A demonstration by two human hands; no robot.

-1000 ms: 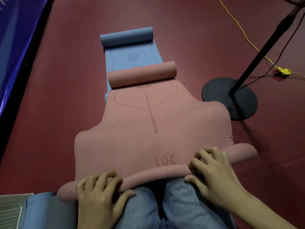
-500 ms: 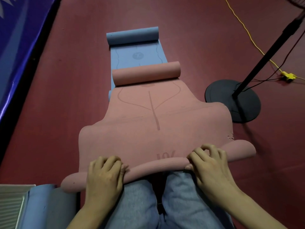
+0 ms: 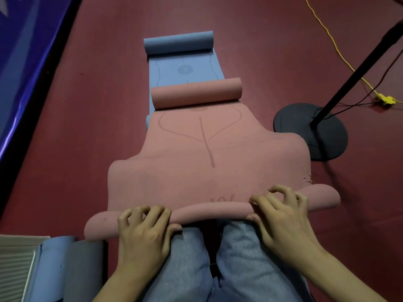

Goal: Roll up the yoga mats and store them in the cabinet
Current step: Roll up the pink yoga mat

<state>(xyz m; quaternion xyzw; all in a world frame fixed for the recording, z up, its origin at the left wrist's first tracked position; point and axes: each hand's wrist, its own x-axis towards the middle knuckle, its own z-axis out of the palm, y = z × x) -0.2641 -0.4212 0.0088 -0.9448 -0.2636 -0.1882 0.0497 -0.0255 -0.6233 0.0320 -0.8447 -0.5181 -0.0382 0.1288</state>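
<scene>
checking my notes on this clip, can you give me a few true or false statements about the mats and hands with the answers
1. Both hands curl over the near roll of the pink mat: left hand, right hand. True.
2. The pink mat lies under the blue mat. False: the pink one lies on top of the blue one.
3. The pink mat's far end is curled into a roll. True.
4. The black stand base sits on the pink mat. False: it stands on the red floor, beside the mat.
</scene>
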